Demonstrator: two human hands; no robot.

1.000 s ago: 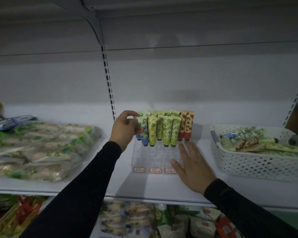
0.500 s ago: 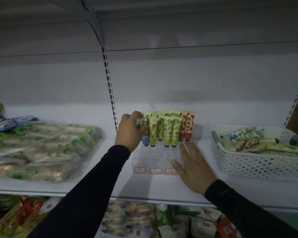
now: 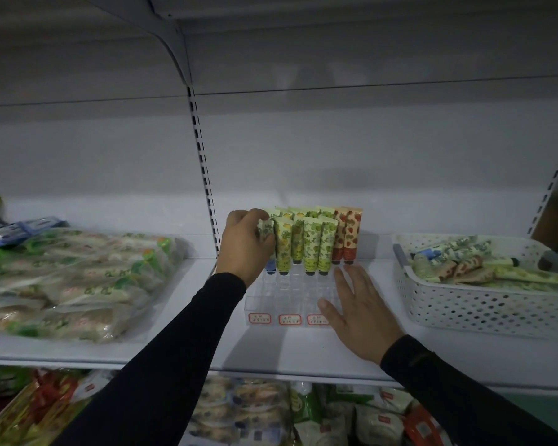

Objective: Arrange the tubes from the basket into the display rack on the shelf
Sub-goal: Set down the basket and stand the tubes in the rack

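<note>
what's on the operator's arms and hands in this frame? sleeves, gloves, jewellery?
Both arms wear plain black long sleeves, close-fitting, ending at the wrists: left sleeve, right sleeve. No logos or markings show on the fabric. The left hand and right hand are bare: no gloves. No watch, ring or band shows on the sides in view.

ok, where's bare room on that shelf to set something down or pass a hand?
Bare shelf along the front edge, between the two sleeves, ahead of the rack. The rack's front rows are unfilled. Crowded: rack's back rows with tubes, snack bags far left, basket at right, right hand against the rack's side.
</note>
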